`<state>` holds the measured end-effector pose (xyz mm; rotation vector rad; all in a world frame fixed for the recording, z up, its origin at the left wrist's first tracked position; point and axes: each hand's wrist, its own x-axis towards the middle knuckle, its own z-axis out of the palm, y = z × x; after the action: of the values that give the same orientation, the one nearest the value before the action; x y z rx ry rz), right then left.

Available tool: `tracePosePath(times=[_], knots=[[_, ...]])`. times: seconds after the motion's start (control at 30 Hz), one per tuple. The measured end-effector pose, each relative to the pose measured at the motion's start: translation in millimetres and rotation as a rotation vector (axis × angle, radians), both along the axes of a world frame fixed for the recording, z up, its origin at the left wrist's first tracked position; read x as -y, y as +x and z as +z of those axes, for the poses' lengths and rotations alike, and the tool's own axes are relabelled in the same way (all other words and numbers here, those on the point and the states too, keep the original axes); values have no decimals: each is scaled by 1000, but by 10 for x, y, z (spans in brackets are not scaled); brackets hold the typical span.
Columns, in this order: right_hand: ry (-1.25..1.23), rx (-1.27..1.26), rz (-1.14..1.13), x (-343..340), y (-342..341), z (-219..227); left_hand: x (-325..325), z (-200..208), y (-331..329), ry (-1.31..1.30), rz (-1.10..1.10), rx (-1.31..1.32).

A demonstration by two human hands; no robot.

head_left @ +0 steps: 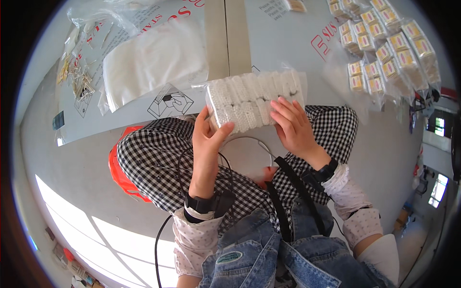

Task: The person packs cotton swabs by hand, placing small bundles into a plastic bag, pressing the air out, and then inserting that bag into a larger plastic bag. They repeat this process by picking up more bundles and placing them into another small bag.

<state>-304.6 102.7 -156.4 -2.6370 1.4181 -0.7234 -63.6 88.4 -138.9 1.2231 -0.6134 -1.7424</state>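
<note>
A clear plastic bag packed with two rows of white bundles, which look like cotton swabs seen from their tips, is held up at the near edge of the table, above my lap. My left hand grips its left end, with the thumb on the near side and the other fingers partly hidden behind it. Across the bag's right part lie the fingers of my right hand, pressing on the plastic; its thumb is hidden. The far edge of the bag sticks up as loose, creased film.
On the table's left lies a stack of flat translucent bags, with loose thin sticks beyond it. Several bagged packs of small yellow-and-white boxes cover the right side. A brown tape strip runs down the grey tabletop.
</note>
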Motion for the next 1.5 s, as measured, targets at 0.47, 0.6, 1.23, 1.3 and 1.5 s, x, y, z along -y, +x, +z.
tracePosePath(times=[0.47, 0.6, 1.23, 1.3, 1.5], knots=[[249, 128, 79, 259, 369, 314, 40, -124, 16, 223, 6, 263], [178, -70, 56, 83, 505, 144, 42, -177, 52, 150, -28, 212], [236, 559, -392, 64, 123, 213, -289, 146, -481, -338, 350, 318], [282, 634, -502, 68, 30, 175, -319, 225, -517, -342, 320, 255], [642, 1289, -504, 86, 5, 261, -412, 136, -593, -755, 256, 211]])
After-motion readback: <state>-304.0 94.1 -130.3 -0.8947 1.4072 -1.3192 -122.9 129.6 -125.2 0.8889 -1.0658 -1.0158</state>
